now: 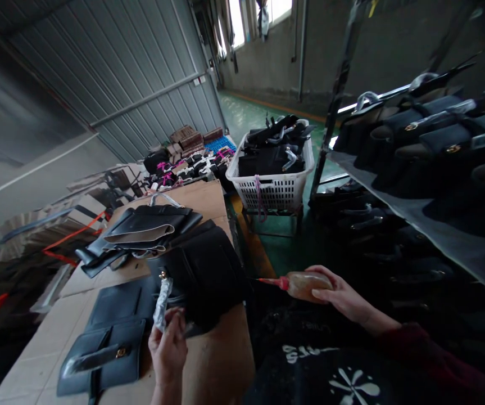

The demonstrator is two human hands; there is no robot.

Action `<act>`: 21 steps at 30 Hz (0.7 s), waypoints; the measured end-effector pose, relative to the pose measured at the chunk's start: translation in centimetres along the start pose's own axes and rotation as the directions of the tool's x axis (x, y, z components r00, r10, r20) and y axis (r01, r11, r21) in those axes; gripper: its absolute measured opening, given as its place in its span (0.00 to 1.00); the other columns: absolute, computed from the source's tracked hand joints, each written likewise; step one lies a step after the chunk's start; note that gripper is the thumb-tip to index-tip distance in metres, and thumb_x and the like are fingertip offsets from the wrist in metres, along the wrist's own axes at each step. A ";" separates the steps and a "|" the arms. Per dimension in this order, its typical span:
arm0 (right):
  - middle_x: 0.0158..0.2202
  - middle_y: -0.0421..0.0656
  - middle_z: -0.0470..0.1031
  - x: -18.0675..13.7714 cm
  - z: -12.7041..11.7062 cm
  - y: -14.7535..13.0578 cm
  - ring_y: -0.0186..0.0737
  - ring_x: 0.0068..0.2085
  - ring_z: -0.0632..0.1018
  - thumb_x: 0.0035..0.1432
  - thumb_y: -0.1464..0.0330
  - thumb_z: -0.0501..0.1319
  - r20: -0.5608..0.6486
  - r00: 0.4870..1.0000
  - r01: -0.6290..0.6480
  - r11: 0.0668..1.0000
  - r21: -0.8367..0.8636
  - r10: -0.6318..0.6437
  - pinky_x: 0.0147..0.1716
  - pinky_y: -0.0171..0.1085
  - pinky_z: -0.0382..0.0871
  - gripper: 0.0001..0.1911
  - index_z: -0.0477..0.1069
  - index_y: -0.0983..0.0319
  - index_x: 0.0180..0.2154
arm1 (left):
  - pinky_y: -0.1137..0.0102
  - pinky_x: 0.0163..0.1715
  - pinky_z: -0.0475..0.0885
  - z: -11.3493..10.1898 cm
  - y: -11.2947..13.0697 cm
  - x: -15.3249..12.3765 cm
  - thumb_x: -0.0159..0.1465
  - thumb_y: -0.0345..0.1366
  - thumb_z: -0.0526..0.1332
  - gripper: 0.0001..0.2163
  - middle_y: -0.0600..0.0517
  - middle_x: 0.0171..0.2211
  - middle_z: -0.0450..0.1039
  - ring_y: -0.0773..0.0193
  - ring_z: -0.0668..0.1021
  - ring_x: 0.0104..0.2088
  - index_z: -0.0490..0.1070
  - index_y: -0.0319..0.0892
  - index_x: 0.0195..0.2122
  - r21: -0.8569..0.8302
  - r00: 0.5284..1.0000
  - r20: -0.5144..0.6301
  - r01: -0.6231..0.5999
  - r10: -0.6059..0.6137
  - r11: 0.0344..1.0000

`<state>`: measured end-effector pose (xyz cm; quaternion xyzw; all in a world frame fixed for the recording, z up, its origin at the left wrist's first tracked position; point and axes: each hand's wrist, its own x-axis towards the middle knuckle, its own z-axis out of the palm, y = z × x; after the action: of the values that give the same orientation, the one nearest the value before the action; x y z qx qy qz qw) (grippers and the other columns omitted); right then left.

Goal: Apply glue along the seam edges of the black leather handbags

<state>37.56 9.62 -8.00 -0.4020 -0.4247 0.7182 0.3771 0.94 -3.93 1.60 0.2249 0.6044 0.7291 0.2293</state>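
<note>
My right hand (341, 295) grips a squeeze bottle (307, 286) of amber liquid with a red cap and a thin nozzle pointing left. The nozzle tip is near the edge of a black handbag piece (208, 270) on the cardboard-covered table (219, 360). My left hand (169, 343) is closed on a plastic-wrapped handle (163, 301), which joins that black piece at a gold ring. Left of it lies another dark bag piece (103, 360) with a wrapped handle and gold hardware. Farther back, several black bag pieces (141, 225) are stacked.
A white plastic basket (267, 188) of black bag pieces stands on a low frame beyond the table. To the right, a rack shelf (394, 197) holds rows of handbags. Cardboard stacks (57, 225) line the left side, with bundles (195, 166) at the back.
</note>
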 end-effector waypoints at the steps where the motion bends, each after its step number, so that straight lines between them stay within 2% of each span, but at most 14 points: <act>1: 0.40 0.43 0.78 -0.1 0.0 0.0 0.46 0.40 0.77 0.39 0.61 0.75 0.001 1.000 0.001 1.000 -0.001 -0.001 0.42 0.43 0.71 0.27 0.71 0.57 0.43 | 0.75 0.20 0.70 -1.0 0.0 -0.6 0.42 0.39 0.75 0.13 0.55 0.18 0.69 0.70 0.70 0.19 0.77 0.41 0.27 0.048 0.998 0.014 0.060 -0.060 0.997; 3: 0.39 0.42 0.77 -0.2 0.1 0.0 0.45 0.40 0.77 0.40 0.61 0.74 0.007 1.000 -0.005 1.000 0.000 0.005 0.42 0.43 0.71 0.27 0.71 0.57 0.44 | 0.77 0.17 0.68 -2.6 0.2 -1.6 0.39 0.40 0.76 0.17 0.53 0.21 0.74 0.72 0.67 0.17 0.80 0.42 0.31 0.133 0.987 0.020 0.155 -0.159 0.979; 5: 0.40 0.42 0.77 -0.2 0.3 0.0 0.46 0.41 0.77 0.40 0.60 0.74 0.012 1.000 -0.014 1.000 -0.004 0.014 0.42 0.44 0.71 0.28 0.70 0.57 0.44 | 0.76 0.20 0.71 -3.6 0.7 -2.4 0.37 0.42 0.77 0.20 0.51 0.26 0.77 0.70 0.71 0.20 0.80 0.43 0.32 0.197 0.974 -0.020 0.226 -0.226 0.954; 8: 0.41 0.43 0.77 -0.1 0.5 0.0 0.47 0.42 0.77 0.40 0.60 0.74 0.018 1.000 -0.016 1.000 -0.017 0.016 0.44 0.45 0.70 0.28 0.69 0.57 0.44 | 0.75 0.33 0.76 -4.4 1.8 -2.9 0.34 0.45 0.78 0.22 0.48 0.33 0.80 0.60 0.79 0.37 0.81 0.42 0.30 0.266 0.955 -0.075 0.295 -0.286 0.918; 10: 0.40 0.43 0.77 0.0 0.5 0.1 0.47 0.41 0.77 0.40 0.59 0.74 0.016 1.000 -0.019 1.000 -0.024 0.019 0.44 0.45 0.70 0.29 0.70 0.57 0.44 | 0.75 0.35 0.76 -4.6 2.5 -2.9 0.33 0.44 0.79 0.22 0.47 0.37 0.80 0.56 0.78 0.44 0.81 0.41 0.29 0.277 0.931 -0.074 0.364 -0.358 0.889; 13: 0.39 0.43 0.77 0.1 0.4 0.3 0.46 0.40 0.77 0.39 0.60 0.74 0.006 1.000 -0.030 1.000 -0.008 0.030 0.42 0.44 0.71 0.29 0.70 0.57 0.44 | 0.70 0.32 0.78 -4.7 3.1 -2.7 0.33 0.40 0.79 0.22 0.47 0.41 0.79 0.50 0.77 0.48 0.81 0.42 0.31 0.186 0.874 -0.089 0.485 -0.477 0.855; 16: 0.40 0.43 0.78 0.1 0.3 0.4 0.47 0.40 0.78 0.39 0.59 0.75 -0.016 0.999 -0.029 0.999 0.026 0.030 0.42 0.44 0.71 0.29 0.69 0.57 0.44 | 0.63 0.34 0.79 -3.8 3.3 -2.0 0.32 0.39 0.79 0.22 0.47 0.41 0.79 0.47 0.77 0.47 0.80 0.44 0.31 0.040 0.836 -0.106 0.544 -0.538 0.838; 18: 0.40 0.44 0.78 0.1 0.2 0.4 0.49 0.41 0.78 0.39 0.59 0.74 -0.032 0.999 -0.028 0.998 0.050 0.030 0.43 0.46 0.71 0.29 0.69 0.57 0.43 | 0.62 0.35 0.80 -2.6 3.4 -1.1 0.30 0.39 0.79 0.23 0.47 0.40 0.79 0.48 0.78 0.45 0.80 0.44 0.30 -0.010 0.843 -0.117 0.528 -0.526 0.849; 21: 0.42 0.45 0.78 0.2 0.1 0.2 0.51 0.43 0.78 0.39 0.59 0.74 -0.053 0.998 -0.017 0.996 0.083 0.021 0.45 0.48 0.71 0.29 0.69 0.57 0.44 | 0.67 0.36 0.79 -0.5 3.3 0.7 0.32 0.38 0.79 0.21 0.49 0.40 0.80 0.53 0.79 0.45 0.79 0.44 0.29 -0.036 0.924 -0.079 0.372 -0.374 0.927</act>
<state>37.36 9.69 -8.18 -0.4094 -0.3805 0.7275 0.3979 -0.15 -4.41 4.82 0.0722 0.6378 0.6872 0.3402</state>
